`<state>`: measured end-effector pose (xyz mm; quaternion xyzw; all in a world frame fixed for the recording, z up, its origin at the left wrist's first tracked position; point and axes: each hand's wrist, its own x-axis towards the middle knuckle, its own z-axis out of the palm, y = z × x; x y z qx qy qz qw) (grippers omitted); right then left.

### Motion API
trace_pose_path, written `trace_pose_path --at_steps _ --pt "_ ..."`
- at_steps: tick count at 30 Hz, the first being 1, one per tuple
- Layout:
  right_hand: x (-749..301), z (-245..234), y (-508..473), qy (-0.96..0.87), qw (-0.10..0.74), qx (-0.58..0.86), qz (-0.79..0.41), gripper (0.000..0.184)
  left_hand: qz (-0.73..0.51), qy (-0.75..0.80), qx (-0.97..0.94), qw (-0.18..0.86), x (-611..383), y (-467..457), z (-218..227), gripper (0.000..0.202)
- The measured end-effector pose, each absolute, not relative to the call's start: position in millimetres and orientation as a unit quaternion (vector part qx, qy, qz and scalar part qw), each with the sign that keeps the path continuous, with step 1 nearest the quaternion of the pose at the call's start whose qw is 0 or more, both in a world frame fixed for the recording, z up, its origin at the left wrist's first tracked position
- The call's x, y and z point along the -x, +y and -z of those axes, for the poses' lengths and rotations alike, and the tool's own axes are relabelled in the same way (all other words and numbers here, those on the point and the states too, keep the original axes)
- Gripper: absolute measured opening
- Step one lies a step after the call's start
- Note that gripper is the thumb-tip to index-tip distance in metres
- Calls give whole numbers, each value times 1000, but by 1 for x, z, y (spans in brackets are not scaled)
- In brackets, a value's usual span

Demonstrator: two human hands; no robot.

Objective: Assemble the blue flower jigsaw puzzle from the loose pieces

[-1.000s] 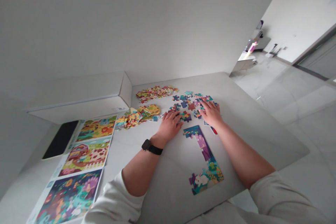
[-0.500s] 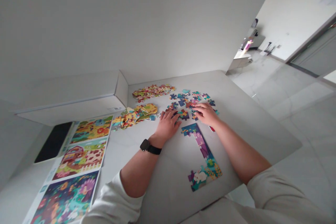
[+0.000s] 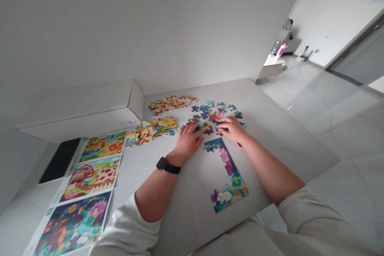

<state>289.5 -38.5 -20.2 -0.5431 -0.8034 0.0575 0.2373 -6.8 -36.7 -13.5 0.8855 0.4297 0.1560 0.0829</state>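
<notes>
My left hand (image 3: pixel 188 141), with a black watch (image 3: pixel 168 165) on its wrist, rests palm down, fingers spread over the near left edge of loose dark-blue puzzle pieces (image 3: pixel 206 114). Across the same pile, my right hand (image 3: pixel 233 129) has its fingers stretched out and touching pieces near the middle. What lies under the fingertips is partly hidden. Closer to me is a joined puzzle section (image 3: pixel 228 162), a bracket-shaped strip showing a purple figure, a frog and a white rabbit (image 3: pixel 223 197).
Red-yellow puzzle pieces (image 3: pixel 172 104) lie at the back and a yellow-green pile (image 3: pixel 153 130) at left. Picture sheets (image 3: pixel 93 174) run down the left side beside a dark-screened tablet or phone (image 3: pixel 59 161). A white box (image 3: pixel 90 118) stands against the wall. The table's right edge borders a tiled floor.
The view has shifted slightly, so everything sits a little further left in the picture. Both hands stay over the blue pieces, with only slight finger movement. The joined section looks the same.
</notes>
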Motion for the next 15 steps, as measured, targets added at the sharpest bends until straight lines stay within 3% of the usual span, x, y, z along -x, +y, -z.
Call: trace_pose_path --at_steps 15 --pt "-305 17 -32 -692 223 686 -20 25 -134 472 -867 82 6 -37 8 41"
